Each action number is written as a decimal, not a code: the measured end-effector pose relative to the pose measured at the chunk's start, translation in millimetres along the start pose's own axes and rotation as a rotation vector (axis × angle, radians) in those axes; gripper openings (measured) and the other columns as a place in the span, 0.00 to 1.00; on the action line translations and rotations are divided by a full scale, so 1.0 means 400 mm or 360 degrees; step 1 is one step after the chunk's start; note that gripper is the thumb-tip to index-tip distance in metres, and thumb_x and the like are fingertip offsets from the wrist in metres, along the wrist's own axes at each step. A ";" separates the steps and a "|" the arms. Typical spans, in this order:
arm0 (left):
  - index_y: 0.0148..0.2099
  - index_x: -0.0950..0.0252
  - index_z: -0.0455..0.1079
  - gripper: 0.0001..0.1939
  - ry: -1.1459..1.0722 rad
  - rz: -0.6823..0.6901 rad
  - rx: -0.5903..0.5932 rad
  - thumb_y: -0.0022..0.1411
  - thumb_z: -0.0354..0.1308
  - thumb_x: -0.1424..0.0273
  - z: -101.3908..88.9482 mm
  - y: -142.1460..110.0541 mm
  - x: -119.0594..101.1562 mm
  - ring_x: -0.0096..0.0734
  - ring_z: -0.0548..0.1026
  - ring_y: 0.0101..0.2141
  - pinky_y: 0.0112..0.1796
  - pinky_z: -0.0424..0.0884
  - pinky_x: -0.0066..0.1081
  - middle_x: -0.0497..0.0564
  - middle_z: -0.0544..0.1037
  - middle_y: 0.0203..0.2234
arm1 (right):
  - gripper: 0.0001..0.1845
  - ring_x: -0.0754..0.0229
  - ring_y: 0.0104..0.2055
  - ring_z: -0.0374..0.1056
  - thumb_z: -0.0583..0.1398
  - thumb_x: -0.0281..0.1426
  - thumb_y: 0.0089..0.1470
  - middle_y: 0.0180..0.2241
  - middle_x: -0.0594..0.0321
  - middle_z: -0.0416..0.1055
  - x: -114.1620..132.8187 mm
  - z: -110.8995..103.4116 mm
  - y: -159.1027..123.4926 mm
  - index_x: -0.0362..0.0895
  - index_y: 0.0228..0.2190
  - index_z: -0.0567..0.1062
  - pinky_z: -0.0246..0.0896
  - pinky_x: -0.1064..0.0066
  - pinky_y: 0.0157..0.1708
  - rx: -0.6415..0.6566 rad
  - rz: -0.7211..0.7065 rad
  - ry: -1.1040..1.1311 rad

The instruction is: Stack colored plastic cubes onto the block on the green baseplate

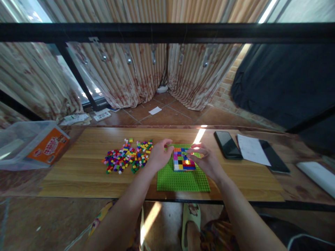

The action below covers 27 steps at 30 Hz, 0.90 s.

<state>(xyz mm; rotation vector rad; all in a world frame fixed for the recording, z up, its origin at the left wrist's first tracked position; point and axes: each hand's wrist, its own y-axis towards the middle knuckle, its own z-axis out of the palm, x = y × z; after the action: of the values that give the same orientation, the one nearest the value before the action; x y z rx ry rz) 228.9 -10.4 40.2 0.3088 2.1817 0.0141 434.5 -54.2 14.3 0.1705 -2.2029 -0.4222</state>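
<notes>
Taking clock-face directions from the brick build (184, 162), with twelve pointing away from the person, the layout is reading as follows. The brick build, a low, roughly square block of mixed colours, is sitting on the green baseplate (183, 182), toward its far edge, with bare studs showing mainly on the six o'clock side. The left hand (160, 155) is reaching in at ten o'clock, its grip standing part open, thumb and forefinger curling near the build's far corner. The right hand (208, 164) is reaching in from three o'clock, its fingertips bending over the build's far right part; whether its grip is closing on a small brick cannot be told at this size. At nine o'clock, just beside the left hand, the loose bricks (128, 157) are lying scattered on the bench (86, 177). Farther out at nine o'clock, the clear tub (24, 139) is bearing an orange label (49, 145). Between two and three o'clock, the black phone (228, 145) is lying on the bench. Beyond it, toward three o'clock, the white paper (252, 150) is partly covering a dark flat slab (273, 158). Sunlight is striking the right hand's fingers.
</notes>
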 end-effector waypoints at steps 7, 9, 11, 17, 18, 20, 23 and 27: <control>0.48 0.65 0.73 0.14 -0.0173 -0.0008 0.0211 0.59 0.55 0.72 0.034 -0.012 -0.013 0.33 0.76 0.43 0.45 0.72 0.31 0.53 0.79 0.44 | 0.05 0.50 0.52 0.62 0.64 0.36 0.48 0.47 0.57 0.71 0.020 0.019 -0.003 0.49 0.27 0.80 0.61 0.52 0.53 -0.0015 0.0063 -0.0060; 0.47 0.65 0.74 0.14 -0.0171 -0.0013 0.0241 0.58 0.56 0.71 0.039 -0.012 -0.013 0.32 0.77 0.40 0.43 0.73 0.31 0.52 0.80 0.42 | 0.04 0.50 0.53 0.63 0.64 0.35 0.47 0.47 0.56 0.71 0.022 0.020 -0.001 0.48 0.27 0.80 0.60 0.52 0.53 -0.0036 0.0103 -0.0016; 0.47 0.65 0.74 0.14 -0.0163 -0.0002 0.0250 0.58 0.56 0.71 0.044 -0.012 -0.013 0.32 0.77 0.37 0.41 0.73 0.30 0.52 0.81 0.41 | 0.05 0.49 0.51 0.65 0.64 0.34 0.46 0.47 0.55 0.72 0.019 0.024 0.003 0.47 0.26 0.80 0.60 0.51 0.53 -0.0029 0.0143 0.0073; 0.43 0.66 0.75 0.12 -0.0242 -0.0004 0.0156 0.55 0.58 0.70 0.067 -0.011 -0.004 0.30 0.77 0.35 0.38 0.72 0.28 0.50 0.81 0.35 | 0.07 0.52 0.45 0.69 0.65 0.34 0.41 0.45 0.58 0.72 0.013 0.042 0.013 0.45 0.26 0.78 0.63 0.56 0.48 0.0068 0.0459 0.0475; 0.43 0.66 0.75 0.13 -0.0259 -0.0010 0.0142 0.55 0.59 0.70 0.071 -0.010 -0.002 0.30 0.76 0.34 0.37 0.72 0.28 0.50 0.81 0.34 | 0.07 0.53 0.43 0.70 0.65 0.35 0.41 0.45 0.58 0.72 0.015 0.044 0.013 0.45 0.26 0.78 0.64 0.58 0.46 0.0083 0.0529 0.0552; 0.42 0.66 0.75 0.12 -0.0287 -0.0032 0.0123 0.53 0.60 0.70 0.078 -0.009 0.000 0.29 0.76 0.33 0.36 0.72 0.28 0.50 0.80 0.33 | 0.08 0.55 0.40 0.70 0.65 0.35 0.39 0.43 0.59 0.73 0.022 0.046 0.014 0.45 0.26 0.77 0.65 0.61 0.42 0.0107 0.0626 0.0661; 0.40 0.66 0.75 0.11 -0.0311 -0.0079 0.0114 0.52 0.60 0.71 0.084 -0.007 0.000 0.28 0.75 0.31 0.34 0.71 0.27 0.49 0.80 0.32 | 0.10 0.57 0.37 0.70 0.67 0.36 0.37 0.39 0.60 0.74 0.034 0.044 0.015 0.44 0.25 0.76 0.66 0.64 0.39 0.0104 0.0684 0.0710; 0.39 0.67 0.74 0.11 -0.0323 -0.0125 0.0100 0.51 0.60 0.72 0.089 -0.006 -0.004 0.28 0.75 0.29 0.32 0.71 0.27 0.49 0.79 0.30 | 0.13 0.60 0.31 0.68 0.67 0.38 0.37 0.32 0.62 0.73 0.046 0.043 0.015 0.43 0.24 0.74 0.65 0.68 0.31 0.0114 0.0708 0.0759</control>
<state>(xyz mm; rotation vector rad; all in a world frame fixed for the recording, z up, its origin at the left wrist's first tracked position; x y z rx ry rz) 257.7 -16.9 20.4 0.2489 1.9936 -0.1247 409.8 -49.3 20.1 -0.1669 -1.7181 -0.0432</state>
